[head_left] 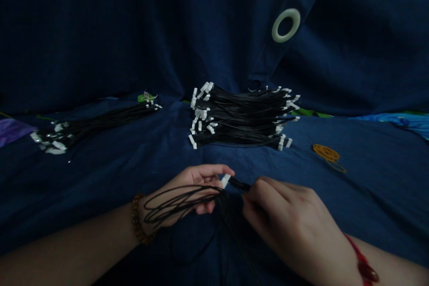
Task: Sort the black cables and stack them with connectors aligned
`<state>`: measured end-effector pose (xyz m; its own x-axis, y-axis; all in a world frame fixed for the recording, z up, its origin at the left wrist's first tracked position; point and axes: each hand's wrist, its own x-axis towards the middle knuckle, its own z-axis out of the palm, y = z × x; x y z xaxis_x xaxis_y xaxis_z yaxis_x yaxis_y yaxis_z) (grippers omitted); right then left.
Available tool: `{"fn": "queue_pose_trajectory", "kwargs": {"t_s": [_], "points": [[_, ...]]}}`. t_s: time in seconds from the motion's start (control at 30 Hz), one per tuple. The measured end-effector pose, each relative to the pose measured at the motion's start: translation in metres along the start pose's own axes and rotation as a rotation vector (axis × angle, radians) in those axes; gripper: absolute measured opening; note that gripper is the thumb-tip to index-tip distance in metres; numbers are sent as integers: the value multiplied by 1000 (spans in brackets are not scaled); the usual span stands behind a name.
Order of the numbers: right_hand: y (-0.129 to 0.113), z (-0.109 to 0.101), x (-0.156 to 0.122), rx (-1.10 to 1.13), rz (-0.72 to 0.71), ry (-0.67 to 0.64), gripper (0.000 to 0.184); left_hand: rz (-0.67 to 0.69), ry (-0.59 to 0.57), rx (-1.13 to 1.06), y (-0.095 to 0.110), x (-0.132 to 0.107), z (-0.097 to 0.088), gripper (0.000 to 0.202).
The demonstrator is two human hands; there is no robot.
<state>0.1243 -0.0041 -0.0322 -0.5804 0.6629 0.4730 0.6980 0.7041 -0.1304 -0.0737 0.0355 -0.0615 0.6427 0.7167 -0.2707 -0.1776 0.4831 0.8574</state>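
Note:
Near the lower middle, my left hand [201, 187] has its fingers closed about a small white connector [225, 181]. Thin black wires [181, 197] loop over that palm and hang down below it. My right hand [284, 214] is closed in a pinch on the short run of black wires [238, 183] coming out of the connector's right side. Its fingertips are mostly hidden behind the hand. Beyond both hands lies a large stack of black wire harnesses [241, 118] with white connectors at both ends.
At the left lies another bundle of black wires [100, 121] with white connectors. Yellow-brown rubber bands [325, 153] sit on the blue cloth [365, 174] at the right. A blue curtain with a pale ring [275, 31] hangs behind. Purple fabric [15, 132] shows at the left edge.

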Motion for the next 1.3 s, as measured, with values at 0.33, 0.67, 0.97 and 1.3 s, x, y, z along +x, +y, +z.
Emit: {"fn": "queue_pose_trajectory", "kwargs": {"t_s": [0.33,0.67,0.97,1.3], "points": [[-3,3,-2,18,-41,-3,13,34,-6,150,-2,4,3,40],[4,-32,15,649,526,-333,28,51,43,7,3,-1,-1,39],[12,-49,11,289,369,-207,27,77,126,-65,3,0,-1,42],[-18,-15,-4,319,362,-573,24,134,96,-33,-3,-2,-3,35]]}}
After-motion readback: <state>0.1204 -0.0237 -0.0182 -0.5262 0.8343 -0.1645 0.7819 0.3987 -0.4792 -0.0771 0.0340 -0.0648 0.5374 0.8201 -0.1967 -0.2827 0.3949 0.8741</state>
